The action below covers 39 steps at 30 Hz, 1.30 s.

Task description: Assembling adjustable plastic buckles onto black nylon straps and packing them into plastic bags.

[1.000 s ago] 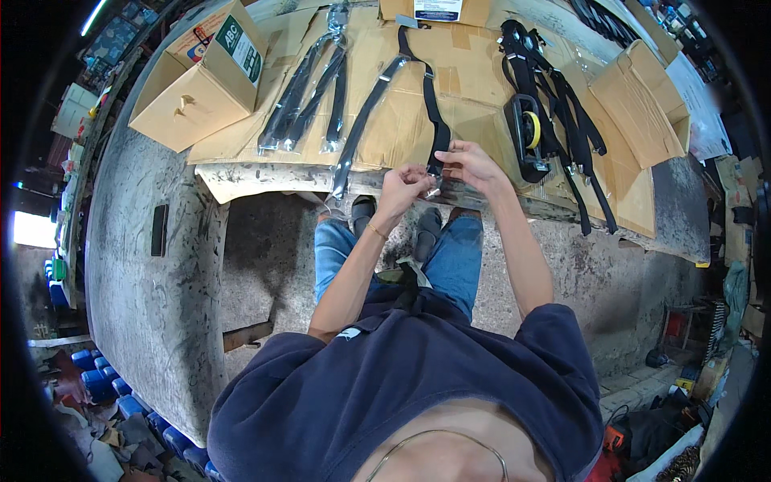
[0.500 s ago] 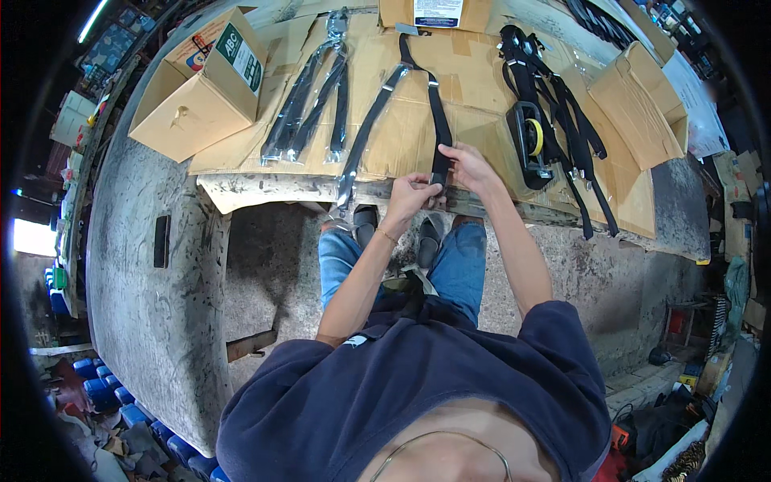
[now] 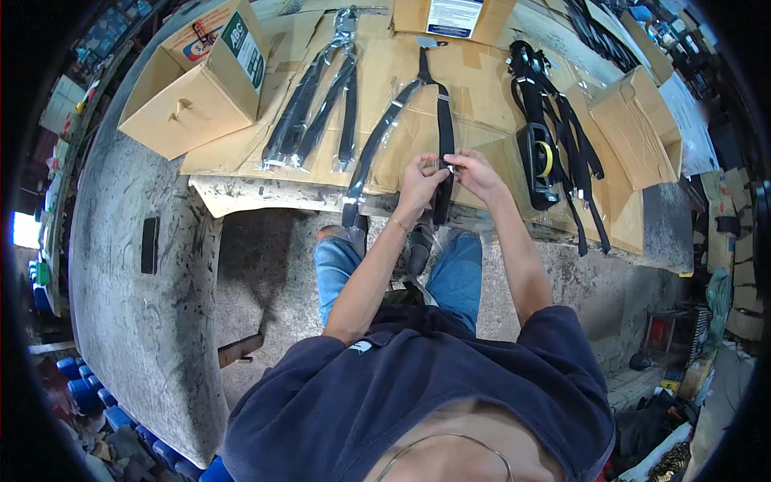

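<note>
Black Y-shaped suspenders point(image 3: 444, 120), partly in clear plastic, lie on the cardboard in front of me, with their lower ends hanging past the table's front edge. Both hands are closed at the right strap, near that edge. My left hand point(image 3: 422, 181) pinches it from the left side. Fingertips of my right hand point(image 3: 475, 172) meet it from the right, at a small bright spot that may be a clip or adjuster; the fingers hide its details. Left of these lies a bundle of black straps point(image 3: 325, 96) in clear plastic.
Another pile of black straps point(image 3: 554, 112), with a black-and-yellow tape dispenser point(image 3: 540, 165) on it, lies to the right. Open cardboard boxes stand at left point(image 3: 189, 112) and right point(image 3: 638, 128), and a carton point(image 3: 454, 20) at the back. A dark flat object point(image 3: 149, 245) rests on the left bench.
My hands have moved slightly up along the right strap. Its lower end now shows hanging below them. The whole view has shifted a little.
</note>
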Available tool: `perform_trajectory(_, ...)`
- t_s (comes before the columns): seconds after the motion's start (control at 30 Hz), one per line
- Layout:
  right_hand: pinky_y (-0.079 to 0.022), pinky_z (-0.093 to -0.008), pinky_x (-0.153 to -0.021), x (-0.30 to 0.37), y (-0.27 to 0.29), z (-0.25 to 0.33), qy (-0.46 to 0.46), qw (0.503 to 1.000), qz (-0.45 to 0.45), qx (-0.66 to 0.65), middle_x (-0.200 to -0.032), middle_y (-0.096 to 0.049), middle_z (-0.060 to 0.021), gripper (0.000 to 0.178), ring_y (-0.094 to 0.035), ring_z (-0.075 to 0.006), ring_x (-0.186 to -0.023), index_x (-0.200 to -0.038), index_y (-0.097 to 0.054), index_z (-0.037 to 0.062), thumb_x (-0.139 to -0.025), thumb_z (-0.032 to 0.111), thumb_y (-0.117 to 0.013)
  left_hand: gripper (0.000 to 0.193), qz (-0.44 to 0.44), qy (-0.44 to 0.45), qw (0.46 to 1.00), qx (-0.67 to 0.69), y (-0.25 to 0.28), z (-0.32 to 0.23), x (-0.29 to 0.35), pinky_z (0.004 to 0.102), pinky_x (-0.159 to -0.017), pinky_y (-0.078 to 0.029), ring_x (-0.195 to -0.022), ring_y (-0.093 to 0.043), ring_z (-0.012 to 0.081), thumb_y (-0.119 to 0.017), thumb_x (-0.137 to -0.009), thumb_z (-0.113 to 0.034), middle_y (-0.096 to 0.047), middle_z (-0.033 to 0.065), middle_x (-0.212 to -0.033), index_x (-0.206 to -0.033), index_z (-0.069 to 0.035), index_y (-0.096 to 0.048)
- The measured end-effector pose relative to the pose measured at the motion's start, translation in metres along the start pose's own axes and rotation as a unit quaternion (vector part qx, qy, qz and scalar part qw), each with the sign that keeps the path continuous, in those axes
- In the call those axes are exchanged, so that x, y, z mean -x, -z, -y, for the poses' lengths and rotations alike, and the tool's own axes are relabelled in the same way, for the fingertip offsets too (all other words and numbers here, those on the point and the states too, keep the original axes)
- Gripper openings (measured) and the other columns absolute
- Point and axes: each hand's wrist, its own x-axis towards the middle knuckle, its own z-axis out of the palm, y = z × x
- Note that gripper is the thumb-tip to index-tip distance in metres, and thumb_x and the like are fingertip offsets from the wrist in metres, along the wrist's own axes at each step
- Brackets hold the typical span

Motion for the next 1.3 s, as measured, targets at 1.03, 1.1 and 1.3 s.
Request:
perform_trajectory(1.03,-0.045,-0.0320,-0.061,-0.082,0.031,0.012,-0.010,0.997,-0.029,-0.071,-0.084,-0.063,-0.0050,0.017,-0.058,-0.0156,-0.073,-0.091,-0.060,0.0045,-0.087,0.021,-0.060,0.034,-0.029,0.040,0.999,0.018,0.003,-0.010,-0.084,0.0296,-0.053,-0.053,-0.067,-0.066,0.0221,-0.066,-0.076,0.007,-0.062,0.0137,-0.079,-0.095,-0.002,-0.040)
perform_trajectory(1.1,-0.047,-0.0304,-0.063,-0.090,0.028,0.028,-0.041,0.998,-0.047,-0.006,-0.086,-0.063,-0.0048,0.016,-0.059,-0.0145,-0.075,-0.095,-0.060,0.0051,-0.088,0.020,-0.059,0.030,-0.006,0.036,0.999,-0.011,0.006,-0.002,-0.086,0.0303,-0.055,-0.055,-0.069,-0.067,0.0227,-0.065,-0.078,0.007,-0.062,0.0147,-0.080,-0.093,-0.002,-0.041)
perform_trajectory(1.3,-0.051,-0.0304,-0.064,-0.105,0.019,0.034,-0.010,0.989,-0.106,0.099,-0.088,-0.063,-0.0047,0.019,-0.060,-0.0138,-0.074,-0.103,-0.060,0.0044,-0.086,0.015,-0.062,0.029,-0.054,-0.017,0.997,0.052,0.004,0.013,-0.096,0.0319,-0.056,-0.056,-0.068,-0.067,0.0243,-0.063,-0.079,0.007,-0.063,0.0174,-0.082,-0.091,-0.002,-0.039)
